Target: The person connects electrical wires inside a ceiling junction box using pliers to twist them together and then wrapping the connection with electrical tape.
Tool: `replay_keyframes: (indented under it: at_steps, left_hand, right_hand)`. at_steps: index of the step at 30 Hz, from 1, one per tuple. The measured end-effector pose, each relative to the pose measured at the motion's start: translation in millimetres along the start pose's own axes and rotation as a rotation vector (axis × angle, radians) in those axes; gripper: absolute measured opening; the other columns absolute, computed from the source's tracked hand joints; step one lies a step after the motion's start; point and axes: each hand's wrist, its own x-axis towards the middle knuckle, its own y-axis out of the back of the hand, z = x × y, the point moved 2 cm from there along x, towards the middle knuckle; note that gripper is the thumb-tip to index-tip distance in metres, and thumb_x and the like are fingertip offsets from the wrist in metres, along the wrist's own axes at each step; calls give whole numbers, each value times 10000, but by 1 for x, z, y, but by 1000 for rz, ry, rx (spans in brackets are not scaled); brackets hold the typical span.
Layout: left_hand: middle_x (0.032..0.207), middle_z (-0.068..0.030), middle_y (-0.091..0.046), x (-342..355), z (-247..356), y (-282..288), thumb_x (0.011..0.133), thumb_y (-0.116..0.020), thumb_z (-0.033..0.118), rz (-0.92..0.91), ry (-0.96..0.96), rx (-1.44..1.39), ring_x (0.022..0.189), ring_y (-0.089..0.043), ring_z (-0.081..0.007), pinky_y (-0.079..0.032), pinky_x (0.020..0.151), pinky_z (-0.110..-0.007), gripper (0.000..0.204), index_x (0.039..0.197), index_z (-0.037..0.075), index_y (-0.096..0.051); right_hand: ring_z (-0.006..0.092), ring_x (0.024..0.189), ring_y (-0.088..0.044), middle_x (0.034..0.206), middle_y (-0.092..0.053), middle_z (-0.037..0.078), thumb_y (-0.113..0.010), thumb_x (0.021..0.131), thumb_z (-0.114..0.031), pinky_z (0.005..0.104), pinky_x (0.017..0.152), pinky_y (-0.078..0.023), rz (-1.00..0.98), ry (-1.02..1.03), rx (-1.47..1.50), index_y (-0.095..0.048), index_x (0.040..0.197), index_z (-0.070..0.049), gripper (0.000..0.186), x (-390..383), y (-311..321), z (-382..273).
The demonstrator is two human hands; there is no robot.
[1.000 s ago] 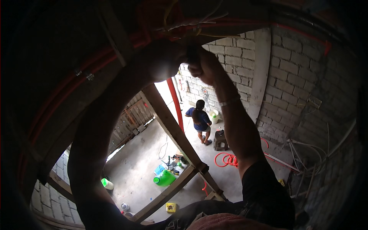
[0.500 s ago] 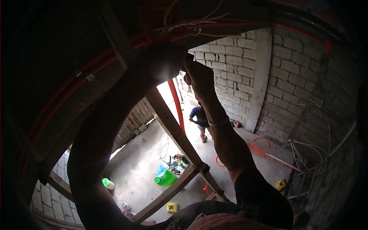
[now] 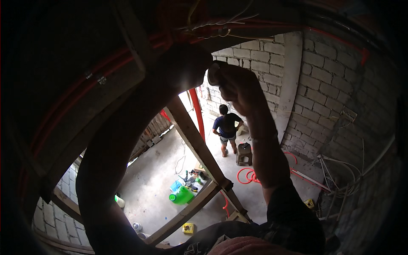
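Observation:
Both of my arms reach up overhead, dark against the light. My left hand (image 3: 185,66) is in deep shadow below the bundle of twisted wires (image 3: 216,30); its fingers do not show clearly. Close beside it, my right hand (image 3: 240,87) is closed, fingers curled, with a small dark rounded thing (image 3: 214,73) at its fingertips whose kind I cannot make out. Red conduit pipes (image 3: 106,68) run along the ceiling beside my left arm, and one red pipe (image 3: 197,112) hangs down below my hands.
Wooden beams (image 3: 193,146) cross beneath me. On the concrete floor far below are a green container (image 3: 182,195), tools (image 3: 191,180), a stool (image 3: 244,154), red coiled tubing (image 3: 246,175) and yellow boxes (image 3: 188,228). A person (image 3: 226,127) stands near the block wall (image 3: 267,63).
My right hand and forearm have shifted to the right and turned, bringing the dark rounded thing into view. My left arm has barely moved. The person and stool below show more fully.

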Motion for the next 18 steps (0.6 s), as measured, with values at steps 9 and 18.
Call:
replay_keyframes:
  at_steps: [9,18]
  left_hand:
    - [733,-120,-625,2,-1,4,803,-568,97,-164,-3,31,658,-635,-254,-518,589,-357,108,901,60,-594]
    - [720,-111,-620,5,-2,9,792,-565,79,-58,135,-81,670,-627,-253,-506,618,-362,117,908,70,-576]
  right_hand:
    - [52,399,-266,510,-322,-47,-458,920,-298,201,391,-246,-155,-26,74,-532,780,-69,278,83,33,14]
    - [119,507,-471,611,-547,46,-493,916,-271,259,491,-369,308,552,-356,-578,822,4,302,42,-3,65]
